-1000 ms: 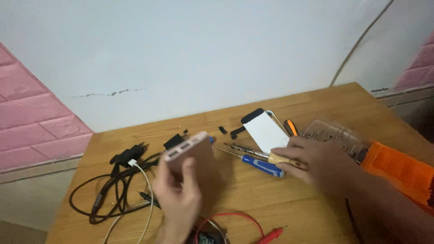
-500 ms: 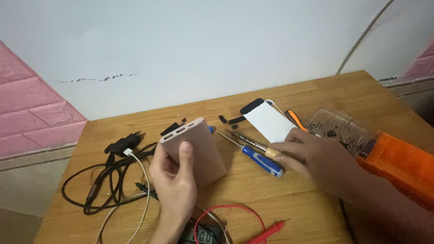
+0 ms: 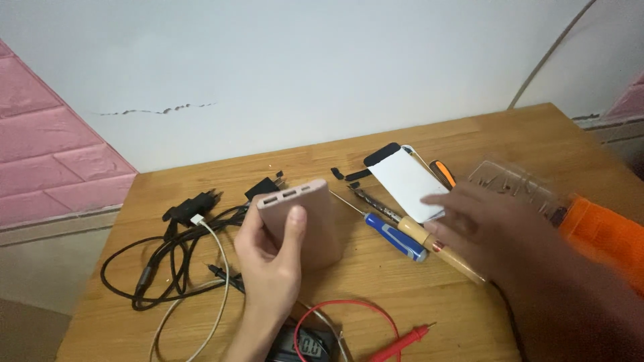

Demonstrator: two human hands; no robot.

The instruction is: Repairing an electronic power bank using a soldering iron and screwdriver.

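Observation:
My left hand (image 3: 272,268) holds a pink power bank (image 3: 316,224) tilted above the wooden table (image 3: 510,134), its port end facing up and left. My right hand (image 3: 490,234), blurred and in an orange sleeve (image 3: 604,238), hovers with fingers spread over the handle end of a wooden-handled tool (image 3: 429,241). Just left of that tool lies a blue-handled screwdriver (image 3: 396,238). A white power bank (image 3: 406,181) rests flat beyond the fingertips.
Black and white cables with plugs (image 3: 168,255) lie tangled at the left. A multimeter (image 3: 308,345) with a red lead (image 3: 396,345) sits at the near edge. A clear plastic case (image 3: 516,184) and an orange-handled tool (image 3: 441,171) lie at the right. Small black parts (image 3: 355,175) lie behind.
My left hand has raised and turned the pink power bank so more of its flat face shows. My right hand has come off the wooden-handled tool and its fingers have spread.

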